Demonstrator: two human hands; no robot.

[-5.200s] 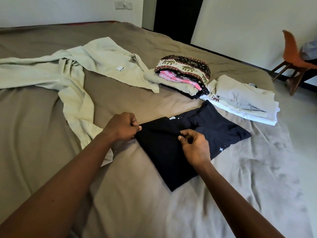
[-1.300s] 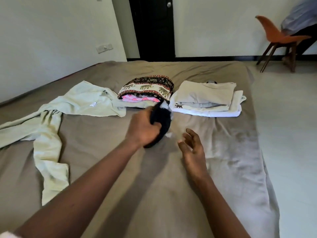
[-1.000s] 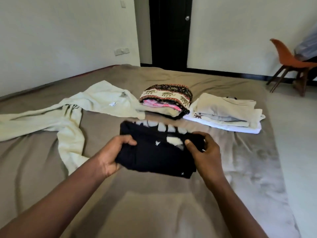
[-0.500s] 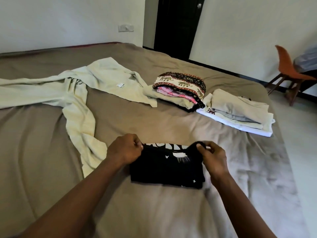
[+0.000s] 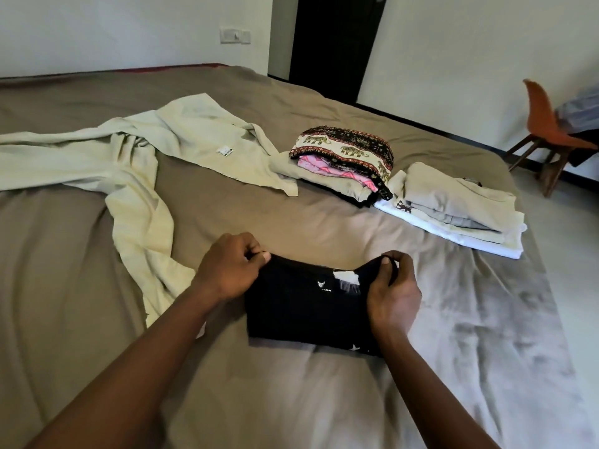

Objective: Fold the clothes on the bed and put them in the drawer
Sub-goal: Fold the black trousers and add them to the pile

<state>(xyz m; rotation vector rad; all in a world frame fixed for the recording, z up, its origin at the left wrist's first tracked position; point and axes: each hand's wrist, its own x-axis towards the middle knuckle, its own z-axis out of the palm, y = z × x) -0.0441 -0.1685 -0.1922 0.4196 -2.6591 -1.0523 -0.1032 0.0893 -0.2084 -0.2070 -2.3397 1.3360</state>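
A folded black fabric garment (image 5: 301, 314) with small white printed marks lies flat on the near middle of the wide bed covered in a taupe sheet (image 5: 64, 286), between the two hands. The left hand (image 5: 228, 268) sits at the garment's far left corner, knuckles up and fingers curled in, thumb and forefinger pinching the cloth edge. The right hand (image 5: 392, 294) covers the garment's right end, its thumb and curled fingers gripping the far right corner, which is raised in a small hump off the sheet. Both bare forearms come in from the lower edge of the view and angle toward each other. Just left of the left arm trails a sleeve of a pale green unfolded garment (image 5: 146, 163), spread across the far left of the bed. Beyond the black garment, well apart from it, stands a folded stack topped by an elephant-print cloth (image 5: 346, 150), and touching that stack's right side is a second stack of pale beige and white folded clothes (image 5: 460, 209). On the floor past the bed's right edge stands an orange chair with wooden legs (image 5: 544, 118).
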